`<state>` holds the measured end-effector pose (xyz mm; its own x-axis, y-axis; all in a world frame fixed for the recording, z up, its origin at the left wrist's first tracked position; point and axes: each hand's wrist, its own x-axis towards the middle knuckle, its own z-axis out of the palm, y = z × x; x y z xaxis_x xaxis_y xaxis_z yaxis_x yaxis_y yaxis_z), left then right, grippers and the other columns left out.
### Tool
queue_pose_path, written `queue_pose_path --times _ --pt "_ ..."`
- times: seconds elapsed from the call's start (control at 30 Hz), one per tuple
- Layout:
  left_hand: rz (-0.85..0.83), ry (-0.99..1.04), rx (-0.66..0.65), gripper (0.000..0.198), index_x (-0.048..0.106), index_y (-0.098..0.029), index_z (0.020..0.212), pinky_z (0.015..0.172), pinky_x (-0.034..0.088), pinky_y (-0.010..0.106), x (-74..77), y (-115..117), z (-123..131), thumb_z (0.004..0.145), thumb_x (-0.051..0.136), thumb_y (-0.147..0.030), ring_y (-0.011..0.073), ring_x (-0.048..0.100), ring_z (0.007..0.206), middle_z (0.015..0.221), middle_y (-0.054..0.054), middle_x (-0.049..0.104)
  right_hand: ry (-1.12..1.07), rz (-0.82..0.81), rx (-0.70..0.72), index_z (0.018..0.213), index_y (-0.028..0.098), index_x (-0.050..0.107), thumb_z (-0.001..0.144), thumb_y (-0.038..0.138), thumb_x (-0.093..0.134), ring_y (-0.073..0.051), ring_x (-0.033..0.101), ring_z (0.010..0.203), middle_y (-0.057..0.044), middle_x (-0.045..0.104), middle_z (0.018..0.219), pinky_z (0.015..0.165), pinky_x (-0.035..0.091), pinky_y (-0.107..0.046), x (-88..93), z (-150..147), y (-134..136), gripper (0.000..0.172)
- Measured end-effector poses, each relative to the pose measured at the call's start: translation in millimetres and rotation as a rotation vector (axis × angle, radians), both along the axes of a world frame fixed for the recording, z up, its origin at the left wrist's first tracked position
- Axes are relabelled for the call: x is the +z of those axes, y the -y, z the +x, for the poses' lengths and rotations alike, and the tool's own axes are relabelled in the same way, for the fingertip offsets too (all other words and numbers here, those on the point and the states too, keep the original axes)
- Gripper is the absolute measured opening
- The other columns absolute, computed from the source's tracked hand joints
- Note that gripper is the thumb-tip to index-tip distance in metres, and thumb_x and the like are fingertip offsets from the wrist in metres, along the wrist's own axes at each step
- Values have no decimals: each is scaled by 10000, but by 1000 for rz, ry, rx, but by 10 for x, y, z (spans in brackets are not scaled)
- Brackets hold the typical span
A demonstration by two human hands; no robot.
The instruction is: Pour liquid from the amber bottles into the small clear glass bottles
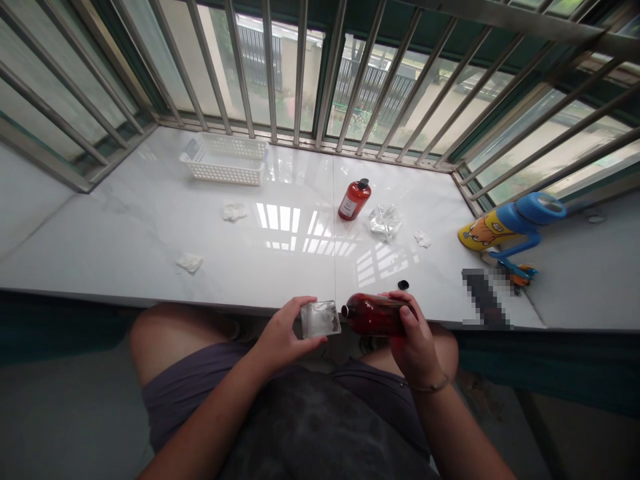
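My left fingers (289, 310) hold a clear block (321, 319); my right fingers (406, 319) hold a red bottle (375, 315) beside it.

Your left hand (283, 337) holds a smooth, clear glass-like block (321, 319), your right hand (413, 340) a glossy red bottle (375, 315). The counter (150, 233) is polished, marble-like stone; the basket (225, 159) is white plastic; the window bars (301, 67) are satin metal.

This looks like an enclosed balcony in a home. Steel security bars (300, 67) cover its windows, above a white marble-look ledge (150, 227).
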<state>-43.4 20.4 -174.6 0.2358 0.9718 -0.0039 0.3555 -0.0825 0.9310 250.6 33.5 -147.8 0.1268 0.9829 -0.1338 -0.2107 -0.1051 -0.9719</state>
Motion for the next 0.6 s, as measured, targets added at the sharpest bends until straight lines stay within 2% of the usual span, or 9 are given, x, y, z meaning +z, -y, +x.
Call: queue_pose_path --times 0.13,0.23,0.33,0.47,0.6 --pt "-58 82 47 717 596 -295 1412 1173 541 478 -14 3 1 791 942 -384 313 691 1334 1416 95 716 -285 -162 -29 1219 300 675 970 570 711 -262 781 1060 -50 798 1197 883 661 -440 -18 -136 51 370" --pt "-82 135 81 727 584 -296 1410 1182 532 489 3 7 -1 786 949 -381 315 693 1336 1404 97 723 -417 -245 -87 1187 287 724 949 561 741 -249 785 1051 -35 823 1158 887 665 -419 -37 -198 78 364" --pt "-84 172 90 712 574 -295 1404 1203 515 489 29 6 -3 795 939 -342 305 680 1362 1424 99 710 -498 -321 -127 1148 271 761 925 541 780 -247 787 1022 -33 835 1138 835 676 -393 -65 -210 84 351" --pt "-56 159 77 691 559 -295 1416 1264 452 495 37 -39 -23 817 904 -279 291 610 1461 1506 104 665 -562 -424 -114 1157 277 785 927 543 784 -252 800 924 -43 847 1065 679 666 -347 -106 -188 64 352" --pt "-21 92 81 719 550 -302 1442 1301 397 531 14 -174 -59 818 906 -316 311 520 1548 1598 125 602 -637 -489 -100 1229 293 775 946 561 750 -260 811 969 -51 847 1130 644 653 -319 -130 -218 49 391"
